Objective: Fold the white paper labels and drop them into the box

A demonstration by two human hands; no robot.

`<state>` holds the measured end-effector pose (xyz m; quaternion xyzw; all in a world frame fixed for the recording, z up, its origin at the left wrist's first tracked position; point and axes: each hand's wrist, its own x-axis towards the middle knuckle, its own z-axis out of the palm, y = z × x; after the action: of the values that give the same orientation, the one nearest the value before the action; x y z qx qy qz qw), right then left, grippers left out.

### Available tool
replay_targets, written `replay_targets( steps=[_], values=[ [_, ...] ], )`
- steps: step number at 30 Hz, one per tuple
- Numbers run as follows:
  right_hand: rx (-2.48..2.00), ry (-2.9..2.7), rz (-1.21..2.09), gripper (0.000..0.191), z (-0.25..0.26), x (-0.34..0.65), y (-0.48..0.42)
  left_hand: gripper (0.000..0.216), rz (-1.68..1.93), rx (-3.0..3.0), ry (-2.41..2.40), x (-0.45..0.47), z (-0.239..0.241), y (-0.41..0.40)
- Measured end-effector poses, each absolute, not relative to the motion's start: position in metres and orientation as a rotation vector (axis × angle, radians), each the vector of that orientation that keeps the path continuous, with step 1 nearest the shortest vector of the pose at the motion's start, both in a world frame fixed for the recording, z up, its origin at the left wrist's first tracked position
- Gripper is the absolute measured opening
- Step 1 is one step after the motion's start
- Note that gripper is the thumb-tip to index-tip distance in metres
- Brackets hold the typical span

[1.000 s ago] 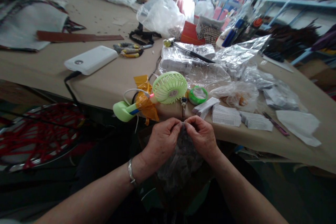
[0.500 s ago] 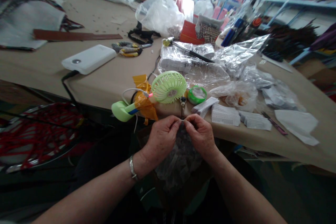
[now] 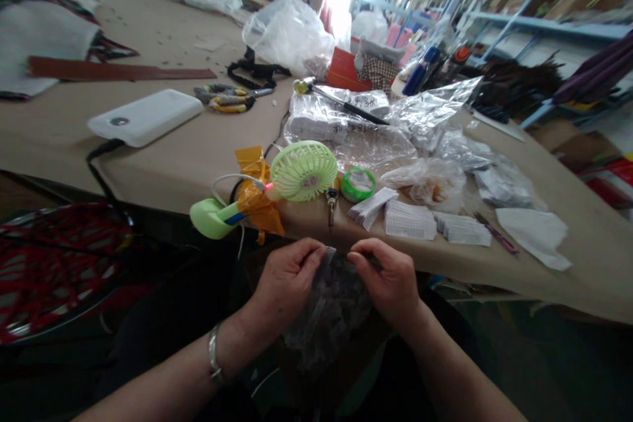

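Observation:
My left hand [image 3: 291,277] is closed in a pinch on a small white label [image 3: 330,249], whose end sticks out past the fingertips. A short gap to the right, my right hand [image 3: 388,277] has thumb and forefinger pressed together; whatever lies between them is too small to make out. Just beyond the hands, a soldering-iron-like tool [image 3: 331,201] points down over the table edge, touched by neither hand. Below them is a heap of pale, thin strips [image 3: 329,316]. Stacks of printed white labels [image 3: 409,220] lie at the table edge near my right hand.
A green fan [image 3: 304,171] is fixed with orange tape [image 3: 257,201] at the table edge. Beside it stands a green round tin [image 3: 358,184]. Farther off lie a white power bank [image 3: 148,117], pliers [image 3: 230,99], a hammer [image 3: 341,100], plastic bags [image 3: 430,181] and a purple-handled cutter [image 3: 497,234].
My hands have come apart from each other and dropped slightly, away from the tool tip. The white label now shows in my left fingers. The whole view has shifted a little.

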<state>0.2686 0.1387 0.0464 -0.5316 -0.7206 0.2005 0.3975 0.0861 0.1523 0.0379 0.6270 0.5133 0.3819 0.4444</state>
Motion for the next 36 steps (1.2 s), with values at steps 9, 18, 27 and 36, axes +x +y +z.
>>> replay_targets(
  steps=[9, 18, 27, 36],
  values=[
    [-1.493, -2.083, -0.473, 0.028, 0.027, 0.301, 0.156, 0.022, 0.878, 1.482, 1.382, 0.079, -0.002, 0.155],
    [-1.265, -2.0, -0.327, 0.01, 0.032, 0.302, 0.144, 0.017, 0.741, 0.994, 1.117, 0.107, 0.025, 0.147],
    [-1.086, -2.204, -0.124, 0.024, 0.033, 0.294, 0.095, 0.006, 0.719, 0.404, 0.811, 0.138, 0.047, 0.145],
    [-1.707, -2.065, -0.505, 0.032, 0.025, 0.341, 0.132, 0.014, 0.6, 0.571, 1.004, 0.136, 0.045, 0.138]
  ],
)
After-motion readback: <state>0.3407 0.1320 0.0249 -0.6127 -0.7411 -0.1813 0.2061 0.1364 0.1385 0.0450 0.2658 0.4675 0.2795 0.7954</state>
